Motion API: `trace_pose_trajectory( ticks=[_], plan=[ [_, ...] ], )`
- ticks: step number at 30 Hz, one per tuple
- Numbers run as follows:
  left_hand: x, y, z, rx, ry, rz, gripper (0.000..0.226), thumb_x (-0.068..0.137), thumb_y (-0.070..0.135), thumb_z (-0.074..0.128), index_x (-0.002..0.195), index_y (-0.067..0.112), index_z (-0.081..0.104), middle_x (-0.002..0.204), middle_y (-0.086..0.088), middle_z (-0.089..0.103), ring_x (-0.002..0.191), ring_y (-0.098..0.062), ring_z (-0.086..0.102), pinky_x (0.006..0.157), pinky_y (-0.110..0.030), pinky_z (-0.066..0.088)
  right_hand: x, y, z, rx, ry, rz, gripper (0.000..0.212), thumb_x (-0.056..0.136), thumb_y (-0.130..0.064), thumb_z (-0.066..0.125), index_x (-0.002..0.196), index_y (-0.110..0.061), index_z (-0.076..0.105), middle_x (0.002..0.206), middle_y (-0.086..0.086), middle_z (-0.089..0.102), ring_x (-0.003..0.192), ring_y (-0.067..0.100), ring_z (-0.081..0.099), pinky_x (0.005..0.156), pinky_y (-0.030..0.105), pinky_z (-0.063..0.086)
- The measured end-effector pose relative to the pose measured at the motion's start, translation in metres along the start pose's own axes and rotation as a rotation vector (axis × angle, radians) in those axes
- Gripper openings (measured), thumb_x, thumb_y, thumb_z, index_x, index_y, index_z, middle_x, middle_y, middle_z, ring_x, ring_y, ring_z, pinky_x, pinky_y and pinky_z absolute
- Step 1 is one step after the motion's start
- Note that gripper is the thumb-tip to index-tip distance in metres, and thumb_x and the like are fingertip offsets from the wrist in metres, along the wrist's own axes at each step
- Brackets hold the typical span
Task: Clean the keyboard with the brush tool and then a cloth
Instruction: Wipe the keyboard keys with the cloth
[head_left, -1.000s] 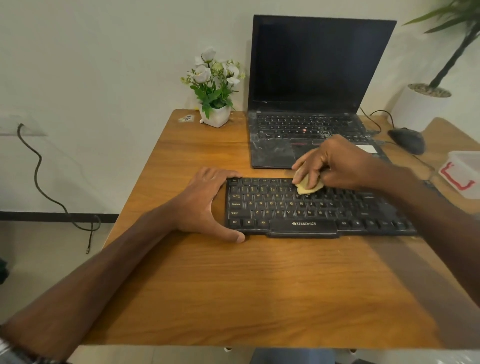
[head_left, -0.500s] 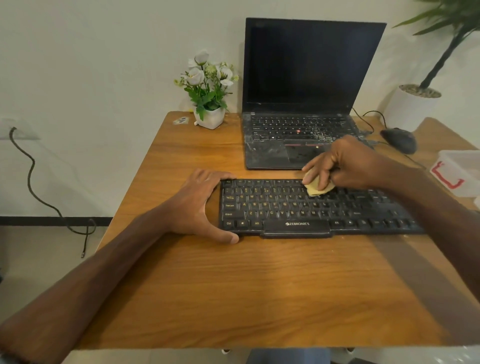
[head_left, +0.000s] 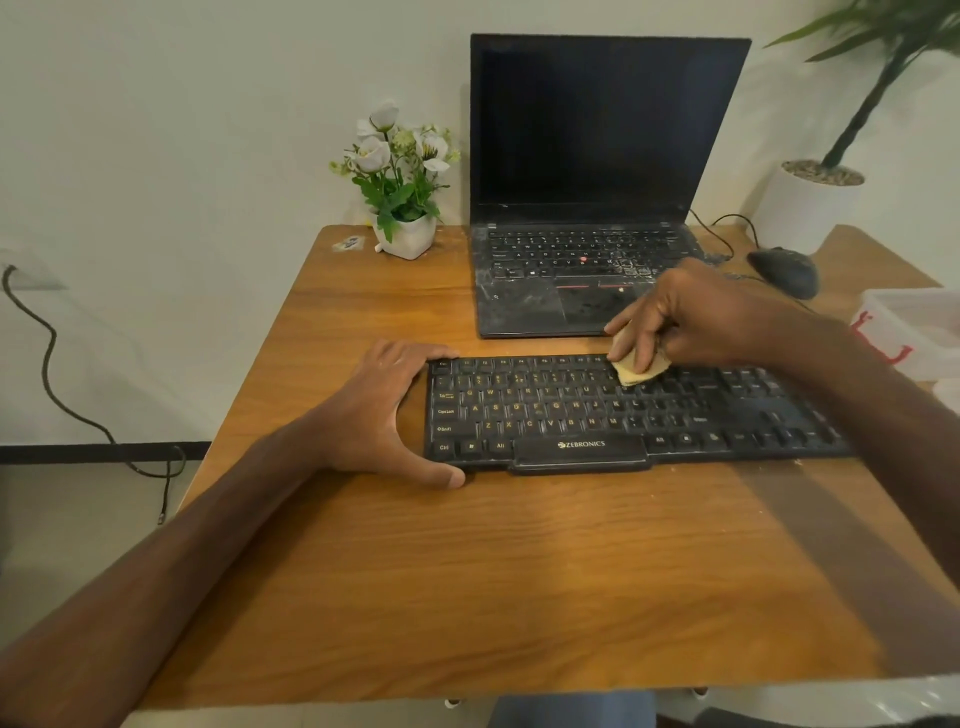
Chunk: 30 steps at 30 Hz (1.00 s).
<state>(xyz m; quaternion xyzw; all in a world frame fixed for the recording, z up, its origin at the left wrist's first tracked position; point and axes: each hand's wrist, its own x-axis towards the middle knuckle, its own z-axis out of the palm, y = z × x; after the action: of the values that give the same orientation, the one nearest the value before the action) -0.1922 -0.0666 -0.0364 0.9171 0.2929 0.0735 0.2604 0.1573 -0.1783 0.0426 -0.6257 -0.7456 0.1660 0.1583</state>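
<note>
1. Two bare hands work at a black keyboard (head_left: 613, 410) lying across the wooden table (head_left: 467, 582), just in front of an open laptop (head_left: 587, 208).
2. Right hand (head_left: 691, 317) sits at the keyboard's far edge, right of centre, fingers curled down around a small yellow cloth (head_left: 636, 366).
3. That cloth is bunched under the fingertips and pressed onto the top key rows; only its lower corner shows beneath the hand.
4. Left hand (head_left: 384, 410) brackets the keyboard's left end: fingers lie straight along the far corner, the thumb runs along the near edge, so the end sits in the open span between them.
5. Behind, a white pot of flowers (head_left: 402, 192) stands left of the laptop, and a dark mouse (head_left: 787, 270) lies to its right.
6. At the right edge is a white container (head_left: 919, 327) with red marking, and a potted plant (head_left: 815, 202) stands behind it.
</note>
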Motion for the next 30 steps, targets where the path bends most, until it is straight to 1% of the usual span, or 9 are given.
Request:
trace_pose_trajectory(
  ticks=[2, 4, 6, 9, 13, 19, 23, 27, 30],
  plan=[
    [0.000, -0.001, 0.000, 0.000, -0.002, -0.005, 0.137, 0.043, 0.093, 0.074, 0.158, 0.039, 0.025, 0.144, 0.027, 0.026, 0.136, -0.001, 0.023, 0.109, -0.033, 0.033, 0.002, -0.001, 0.006, -0.002, 0.058, -0.041, 0.031, 0.072, 0.012, 0.079, 0.079, -0.018, 0.083, 0.097, -0.010, 0.079, 0.112, 0.001, 0.067, 0.084, 0.005, 0.050],
    [0.000, -0.001, -0.001, 0.003, -0.005, -0.003, 0.135, 0.044, 0.090, 0.076, 0.158, 0.040, 0.024, 0.142, 0.030, 0.024, 0.136, 0.001, 0.022, 0.108, -0.032, 0.033, -0.001, 0.001, 0.019, 0.039, 0.102, -0.074, 0.039, 0.073, 0.018, 0.072, 0.086, -0.017, 0.083, 0.102, -0.008, 0.078, 0.117, 0.005, 0.066, 0.092, 0.020, 0.057],
    [0.000, -0.001, -0.001, 0.007, -0.002, -0.004, 0.134, 0.045, 0.089, 0.077, 0.158, 0.040, 0.024, 0.143, 0.029, 0.025, 0.136, 0.001, 0.022, 0.108, -0.032, 0.033, -0.010, 0.010, 0.025, 0.085, 0.126, -0.070, 0.046, 0.073, 0.022, 0.065, 0.088, -0.017, 0.083, 0.104, -0.008, 0.078, 0.118, 0.003, 0.066, 0.095, 0.034, 0.059],
    [0.000, -0.001, -0.001, 0.011, 0.001, -0.003, 0.134, 0.046, 0.088, 0.077, 0.159, 0.039, 0.025, 0.142, 0.029, 0.025, 0.135, 0.001, 0.022, 0.106, -0.030, 0.032, -0.021, 0.023, 0.021, 0.127, 0.147, -0.048, 0.051, 0.072, 0.024, 0.062, 0.087, -0.020, 0.084, 0.102, -0.010, 0.078, 0.117, 0.004, 0.067, 0.097, 0.043, 0.058],
    [-0.001, -0.001, -0.001, 0.016, -0.014, -0.001, 0.131, 0.047, 0.086, 0.078, 0.157, 0.043, 0.022, 0.138, 0.035, 0.021, 0.133, 0.006, 0.020, 0.104, -0.029, 0.032, -0.020, 0.020, 0.018, 0.131, 0.120, -0.032, 0.053, 0.072, 0.024, 0.062, 0.083, -0.024, 0.083, 0.098, -0.012, 0.079, 0.114, 0.001, 0.068, 0.091, 0.042, 0.061],
    [-0.003, 0.007, -0.004, 0.018, -0.070, -0.035, 0.139, 0.046, 0.090, 0.077, 0.161, 0.046, 0.011, 0.145, 0.034, 0.017, 0.140, 0.001, 0.018, 0.112, -0.039, 0.038, -0.019, 0.022, 0.021, 0.188, 0.153, -0.047, 0.049, 0.071, 0.024, 0.063, 0.081, -0.020, 0.083, 0.096, -0.010, 0.079, 0.110, 0.000, 0.069, 0.090, 0.031, 0.060],
    [0.007, 0.042, 0.008, 0.053, 0.007, 0.051, 0.136, 0.055, 0.091, 0.075, 0.163, 0.040, 0.009, 0.155, 0.027, 0.020, 0.142, -0.003, 0.022, 0.110, -0.040, 0.037, -0.017, 0.024, 0.022, 0.203, 0.140, -0.061, 0.046, 0.071, 0.023, 0.062, 0.081, -0.016, 0.083, 0.095, -0.011, 0.079, 0.106, -0.003, 0.069, 0.085, 0.031, 0.061],
    [0.041, 0.086, 0.027, 0.283, -0.035, 0.140, 0.134, 0.064, 0.091, 0.070, 0.166, 0.026, 0.010, 0.169, 0.009, 0.019, 0.150, -0.010, 0.017, 0.126, -0.043, 0.016, -0.014, 0.029, 0.022, 0.213, 0.136, -0.082, 0.048, 0.071, 0.022, 0.062, 0.082, -0.020, 0.084, 0.096, -0.014, 0.079, 0.105, -0.004, 0.069, 0.073, 0.045, 0.063],
    [0.072, 0.114, 0.037, 0.357, -0.091, 0.176, 0.137, 0.062, 0.094, 0.067, 0.165, 0.020, 0.015, 0.166, 0.002, 0.026, 0.147, -0.017, 0.025, 0.125, -0.044, 0.024, -0.014, 0.033, 0.023, 0.187, 0.152, -0.122, 0.055, 0.073, 0.019, 0.063, 0.090, -0.028, 0.084, 0.104, -0.016, 0.078, 0.099, 0.000, 0.071, 0.062, 0.039, 0.060]
  ],
)
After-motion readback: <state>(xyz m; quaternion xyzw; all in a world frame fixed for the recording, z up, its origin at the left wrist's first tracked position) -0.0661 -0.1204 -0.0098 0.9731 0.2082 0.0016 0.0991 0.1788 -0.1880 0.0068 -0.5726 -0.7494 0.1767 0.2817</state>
